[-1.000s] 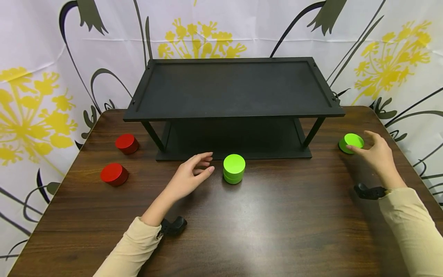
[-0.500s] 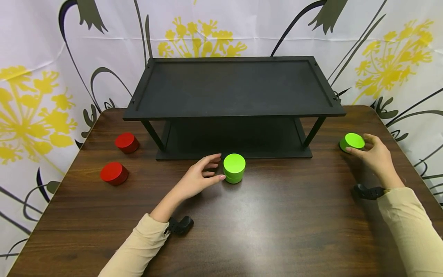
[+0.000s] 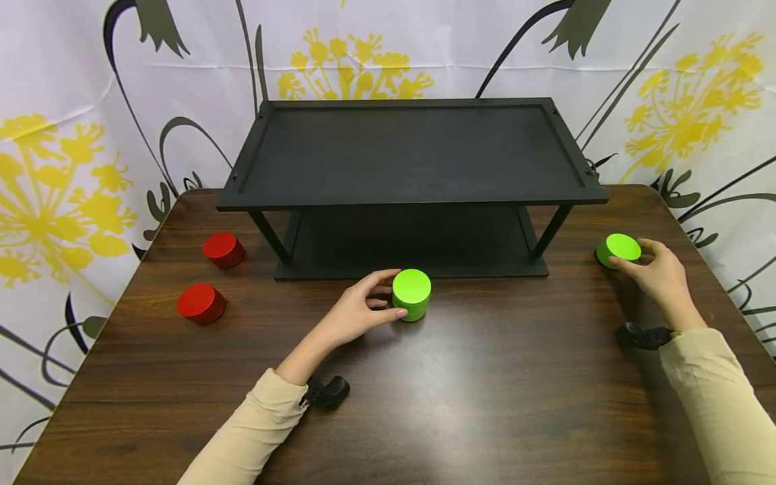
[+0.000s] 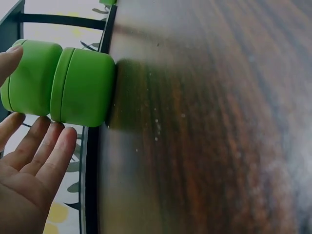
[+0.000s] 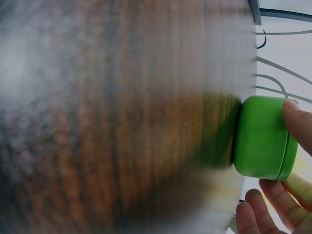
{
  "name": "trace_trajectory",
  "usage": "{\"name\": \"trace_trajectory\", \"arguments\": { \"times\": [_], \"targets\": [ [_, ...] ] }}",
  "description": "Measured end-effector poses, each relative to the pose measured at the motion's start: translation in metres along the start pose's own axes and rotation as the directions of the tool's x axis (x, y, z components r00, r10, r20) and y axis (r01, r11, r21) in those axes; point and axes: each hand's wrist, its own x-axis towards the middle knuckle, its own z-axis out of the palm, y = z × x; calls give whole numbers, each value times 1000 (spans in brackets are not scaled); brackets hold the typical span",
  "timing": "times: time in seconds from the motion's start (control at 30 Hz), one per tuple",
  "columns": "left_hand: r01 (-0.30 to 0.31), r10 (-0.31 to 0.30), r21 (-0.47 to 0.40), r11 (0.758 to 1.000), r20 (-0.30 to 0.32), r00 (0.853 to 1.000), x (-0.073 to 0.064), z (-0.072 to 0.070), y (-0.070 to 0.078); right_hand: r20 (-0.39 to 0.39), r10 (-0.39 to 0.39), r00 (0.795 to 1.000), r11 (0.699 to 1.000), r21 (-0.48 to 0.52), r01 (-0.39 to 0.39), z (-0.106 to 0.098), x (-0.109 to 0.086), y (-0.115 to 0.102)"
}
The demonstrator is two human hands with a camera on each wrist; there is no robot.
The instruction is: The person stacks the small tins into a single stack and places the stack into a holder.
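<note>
Two green round lidded containers stand one on the other in front of the black rack; the upper container [image 3: 411, 288] hides much of the lower container [image 4: 84, 87]. My left hand [image 3: 358, 313] is at the left of this stack. Its thumb and fingers lie on opposite sides of the upper container, and the other fingertips are close to the lower one. At the far right stands a single green lidded container [image 5: 263, 139] on the table. My right hand [image 3: 659, 277] pinches it near the lid, thumb on one side and fingers on the other.
A black two-level rack [image 3: 412, 151] stands at the back of the brown wooden table [image 3: 485, 391]. Two red round containers, a farther one [image 3: 223, 250] and a nearer one [image 3: 201, 303], stand at the left. A flower-patterned cloth [image 3: 448, 47] hangs behind.
My left hand has moved right to the green stack, bringing its thumb and fingers around it. The right hand has closed in on the single green container. The containers stay in place.
</note>
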Motion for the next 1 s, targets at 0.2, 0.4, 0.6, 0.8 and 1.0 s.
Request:
{"name": "trace_trajectory", "arguments": {
  "times": [0.2, 0.4, 0.6, 0.8, 1.0],
  "targets": [
    [-5, 6, -16, 1000, 6, 1000, 1, 1, 0, 2, 19, 1000, 1000, 18, -19, 0, 0, -1],
    [-22, 23, -27, 999, 5, 1000, 2, 1, -1, 20, 31, 999, 998, 50, -32, 0, 1, 0],
    [-38, 38, -34, 999, 3, 999, 3, 1, 0, 31, 63, 998, 991, 116, -66, -1, 0, 0],
    [-51, 51, -32, 998, 4, 999, 4, 1, 1, -8, 62, 998, 972, 227, -59, -3, -6, -6],
    [-66, 66, -14, 998, -1, 998, 5, 1, 1, -38, 29, 999, 950, 312, -16, -5, -10, -13]
  ]
}}
